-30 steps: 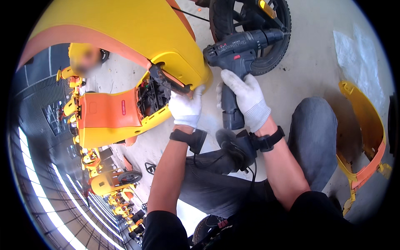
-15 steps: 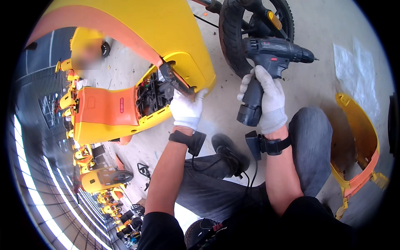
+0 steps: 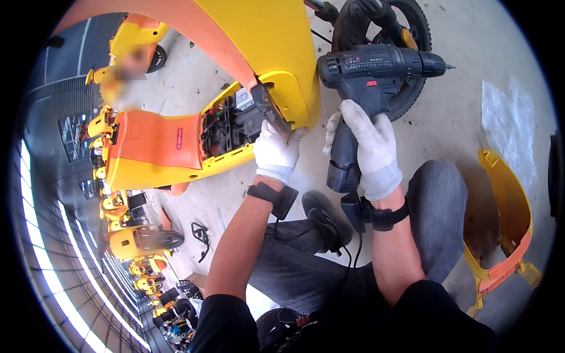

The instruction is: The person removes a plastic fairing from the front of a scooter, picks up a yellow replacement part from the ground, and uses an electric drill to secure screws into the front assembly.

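My right hand (image 3: 376, 144), in a white glove, is wrapped round the handle of a black cordless drill (image 3: 376, 65), whose bit points right. The drill hangs in front of the scooter's black wheel (image 3: 412, 97). My left hand (image 3: 275, 150), gloved too, is closed round the lower end of a dark curved handle-like part (image 3: 271, 110) at the edge of the yellow body panel (image 3: 265, 35). Beside that hand lies an uncovered bay with black parts and wiring (image 3: 226, 126). Next to the bay is the orange and yellow footboard section (image 3: 153, 141).
A yellow and orange shell panel (image 3: 512, 217) lies on the floor at my right, near clear plastic sheeting (image 3: 509, 129). Several other yellow scooters (image 3: 138, 241) stand along the left. A black bracket (image 3: 200, 238) lies on the floor. My bent knee (image 3: 438, 206) is between the drill and the shell.
The drill has come nearer and shifted slightly left and down in view, still in my right hand. My left hand keeps its hold; the scooter sits a little further right in the picture.
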`<state>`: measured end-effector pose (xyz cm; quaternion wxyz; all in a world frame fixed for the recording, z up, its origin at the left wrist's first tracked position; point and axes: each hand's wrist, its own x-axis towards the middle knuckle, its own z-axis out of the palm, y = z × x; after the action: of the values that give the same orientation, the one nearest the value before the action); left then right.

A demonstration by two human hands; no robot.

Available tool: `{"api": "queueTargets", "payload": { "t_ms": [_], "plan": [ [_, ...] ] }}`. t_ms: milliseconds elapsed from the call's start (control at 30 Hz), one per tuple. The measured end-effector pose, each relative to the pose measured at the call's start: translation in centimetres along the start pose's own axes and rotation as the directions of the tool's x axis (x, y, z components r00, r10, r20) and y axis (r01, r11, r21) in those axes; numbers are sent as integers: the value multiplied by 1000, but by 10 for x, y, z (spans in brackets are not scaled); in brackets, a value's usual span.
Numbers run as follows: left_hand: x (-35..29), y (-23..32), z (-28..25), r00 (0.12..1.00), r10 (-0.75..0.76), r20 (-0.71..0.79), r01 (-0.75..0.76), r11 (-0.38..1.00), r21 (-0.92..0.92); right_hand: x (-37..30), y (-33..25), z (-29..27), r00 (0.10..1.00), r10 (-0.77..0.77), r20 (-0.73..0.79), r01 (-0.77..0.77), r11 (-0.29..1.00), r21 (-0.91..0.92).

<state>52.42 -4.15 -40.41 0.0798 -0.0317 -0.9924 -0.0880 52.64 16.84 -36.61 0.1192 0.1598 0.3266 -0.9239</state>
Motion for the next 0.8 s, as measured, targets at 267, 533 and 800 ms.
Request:
{"api": "queueTargets", "payload": {
  "t_ms": [267,533,800],
  "plan": [
    [0,2,3,987,-143,68,144,990,-10,-7,-3,1,1000,31,3,-31,999,37],
    [6,12,-11,960,-243,138,236,970,65,-9,-4,-17,997,-39,-62,42,998,42],
    [-9,19,-64,762,-264,591,554,740,-383,-19,-57,-9,968,-250,-34,240,953,-184]
  ]
}}
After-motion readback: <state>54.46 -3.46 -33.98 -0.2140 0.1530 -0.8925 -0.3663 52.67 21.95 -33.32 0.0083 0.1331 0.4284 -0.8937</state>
